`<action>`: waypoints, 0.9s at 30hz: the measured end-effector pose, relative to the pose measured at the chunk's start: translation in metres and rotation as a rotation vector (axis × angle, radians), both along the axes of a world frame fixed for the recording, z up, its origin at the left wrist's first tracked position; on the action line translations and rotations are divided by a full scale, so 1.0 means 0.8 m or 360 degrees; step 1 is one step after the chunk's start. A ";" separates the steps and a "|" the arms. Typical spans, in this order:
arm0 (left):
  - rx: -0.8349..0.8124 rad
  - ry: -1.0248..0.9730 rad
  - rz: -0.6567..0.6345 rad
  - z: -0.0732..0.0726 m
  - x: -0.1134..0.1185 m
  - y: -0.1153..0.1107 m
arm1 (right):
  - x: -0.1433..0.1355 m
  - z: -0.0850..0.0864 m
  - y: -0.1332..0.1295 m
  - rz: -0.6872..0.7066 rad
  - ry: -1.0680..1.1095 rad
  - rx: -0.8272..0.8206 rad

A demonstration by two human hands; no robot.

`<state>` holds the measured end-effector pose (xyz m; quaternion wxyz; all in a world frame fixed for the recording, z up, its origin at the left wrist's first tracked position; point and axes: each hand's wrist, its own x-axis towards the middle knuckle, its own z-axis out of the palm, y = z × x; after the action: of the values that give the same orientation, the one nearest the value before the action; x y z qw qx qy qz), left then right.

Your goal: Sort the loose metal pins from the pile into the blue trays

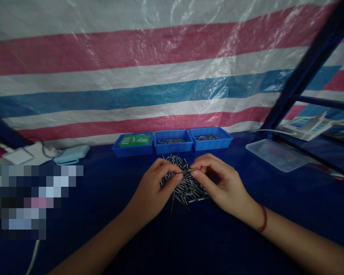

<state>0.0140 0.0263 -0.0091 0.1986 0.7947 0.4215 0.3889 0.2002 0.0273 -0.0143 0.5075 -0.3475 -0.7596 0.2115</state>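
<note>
Pinching pin (pixel 193 169) with left hand (pixel 157 184) and right hand (pixel 225 180) (unclear whether one piece or two); best held level, lightly, above pile (pixel 189 187).

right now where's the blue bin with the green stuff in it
In the head view, the blue bin with green contents stands leftmost of three, beside the middle bin and beyond the left hand.

The left hand (pixel 156 186) and right hand (pixel 227 185) meet closely above a heap of slim metal pieces (pixel 190 189) on the blue worktop (pixel 103 206), the right pinching one thin piece (pixel 193 169). Three blue trays (pixel 173 148) line the far side, left to right.
</note>
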 end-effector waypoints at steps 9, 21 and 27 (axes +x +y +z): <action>-0.0025 -0.0025 -0.0035 0.002 0.001 -0.004 | 0.009 0.016 0.002 0.0127 -0.0388 0.0423; -0.0098 0.0017 -0.0023 -0.007 0.000 -0.001 | 0.101 -0.014 0.121 -0.1219 -0.0546 0.0107; 0.0030 0.0297 0.0073 -0.007 -0.014 0.014 | 0.103 -0.014 0.112 -0.1211 -0.0488 -0.0015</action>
<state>0.0025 0.0376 -0.0147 0.1421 0.8195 0.4525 0.3215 0.2825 0.1170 -0.0252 0.4287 -0.6335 -0.6428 -0.0421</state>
